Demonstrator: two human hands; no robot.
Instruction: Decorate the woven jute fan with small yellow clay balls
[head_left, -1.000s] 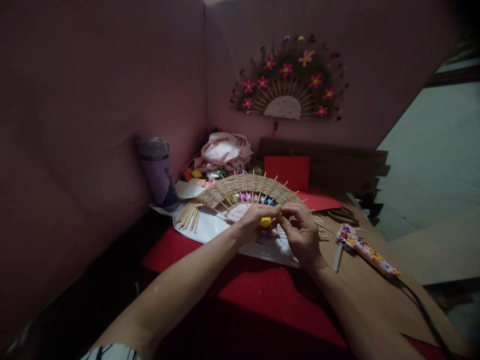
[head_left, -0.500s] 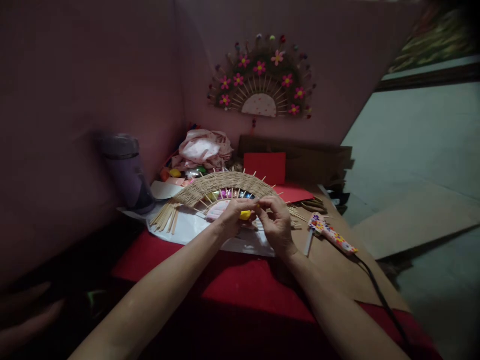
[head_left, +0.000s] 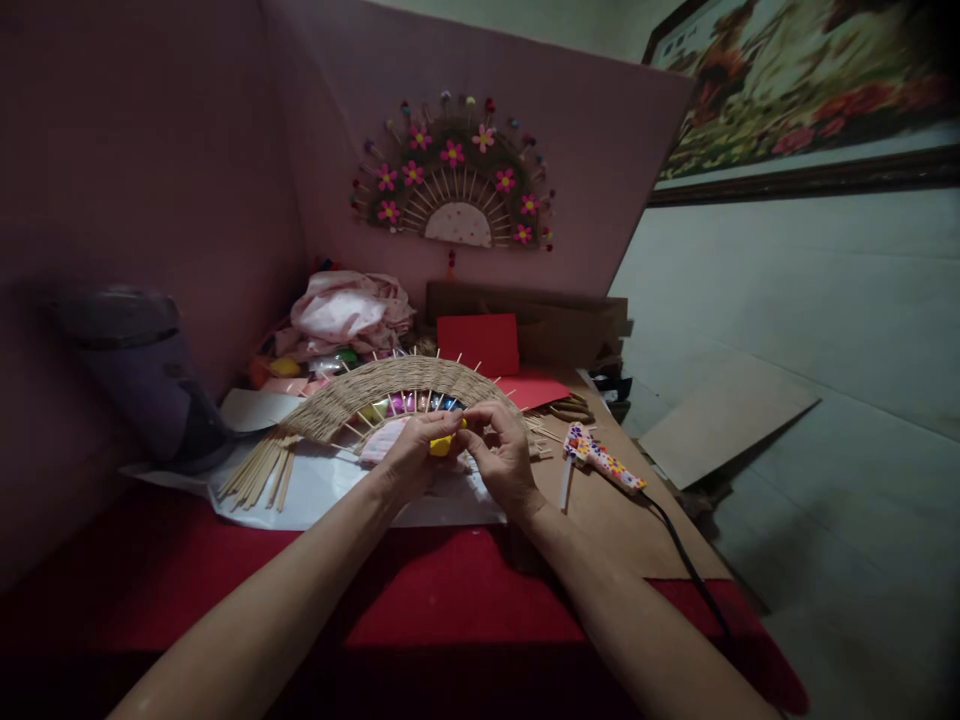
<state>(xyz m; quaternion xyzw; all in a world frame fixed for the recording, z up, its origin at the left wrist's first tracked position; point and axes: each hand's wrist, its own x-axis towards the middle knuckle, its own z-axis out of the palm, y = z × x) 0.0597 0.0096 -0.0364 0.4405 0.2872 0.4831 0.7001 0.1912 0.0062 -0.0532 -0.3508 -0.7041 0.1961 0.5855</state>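
My left hand [head_left: 417, 452] is closed on a small yellow piece [head_left: 444, 444], its fingers pinched together. Right beside it, my right hand [head_left: 501, 456] has its thumb and forefinger pressed together at the edge of the same piece; whether it grips the piece is too small to tell. Behind both hands lies a woven fan [head_left: 397, 376] with thin sticks poking out of its arched rim. Shiny coloured pieces show under the arch, and a pale striped half-round [head_left: 382, 440] is partly hidden by my left hand.
A purple bottle [head_left: 150, 380] stands left, near a bundle of sticks [head_left: 259, 470]. Pink cloth [head_left: 349, 308] and a red card [head_left: 480, 344] lie behind. On the right, a flowered glue gun [head_left: 604, 460] trails a black cord. A decorated fan [head_left: 457, 222] hangs on the pink panel.
The view has swung to the right, so everything sits further left and more of the framed picture shows. Both hands stay together at the yellow piece. A blurred hand at lower left is gone.
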